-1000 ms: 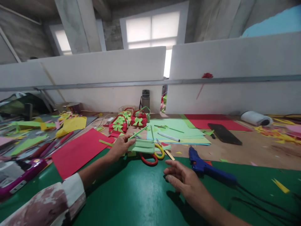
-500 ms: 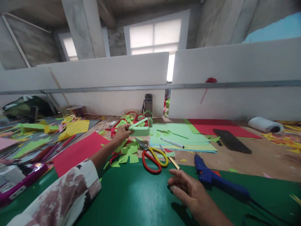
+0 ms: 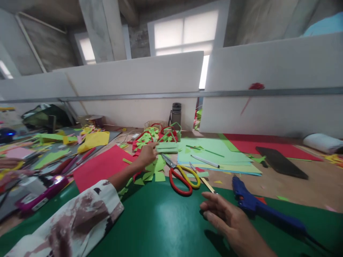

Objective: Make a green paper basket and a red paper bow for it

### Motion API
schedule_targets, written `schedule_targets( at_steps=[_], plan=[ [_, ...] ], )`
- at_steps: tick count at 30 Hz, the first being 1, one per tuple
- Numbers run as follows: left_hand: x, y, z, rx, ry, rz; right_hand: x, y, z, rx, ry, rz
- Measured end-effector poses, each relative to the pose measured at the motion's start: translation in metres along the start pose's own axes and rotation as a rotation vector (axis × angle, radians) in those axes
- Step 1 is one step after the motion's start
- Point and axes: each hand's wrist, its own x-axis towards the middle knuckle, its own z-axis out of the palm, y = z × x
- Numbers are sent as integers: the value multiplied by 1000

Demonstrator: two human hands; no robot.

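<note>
My left hand [image 3: 148, 154] is stretched forward and pinches the left end of a folded light green paper piece [image 3: 167, 147], holding it low over the table beside a cluster of red and green paper baskets [image 3: 158, 134]. My right hand [image 3: 229, 218] rests open on the green mat [image 3: 160, 221], fingers spread, holding nothing. Red and yellow scissors [image 3: 182, 175] lie between the two hands. A blue glue gun [image 3: 257, 205] lies just right of my right hand. Green paper scraps [image 3: 152, 171] lie under my left wrist.
A stack of light green sheets [image 3: 214, 155] with a pen [image 3: 203, 161] lies behind the scissors. Also here: a red sheet [image 3: 103, 167], a black phone [image 3: 281, 162], a grey bottle [image 3: 176, 114], a white roll [image 3: 323, 142], white partition boards [image 3: 268, 89], and another person's hand [image 3: 8, 163] at the left edge.
My left hand lifted the green paper piece off the scissors and carried it forward toward the paper baskets, then lowered it. My right hand stayed open on the mat.
</note>
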Motion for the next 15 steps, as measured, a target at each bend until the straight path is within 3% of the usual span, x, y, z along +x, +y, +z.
schedule_targets(
  at_steps=[4, 7, 11, 15],
  plan=[
    [-56, 5, -8, 241, -114, 29, 2, -3, -1, -32, 22, -4],
    [-85, -4, -29, 405, -142, -47, 1, -7, 0, -49, 46, -13],
    [-97, -28, -65, 583, -87, -213, 0, -11, 4, -89, 58, -48],
    [-94, -46, -71, 641, -184, -281, 4, -8, 6, -149, 39, -68]
  ],
)
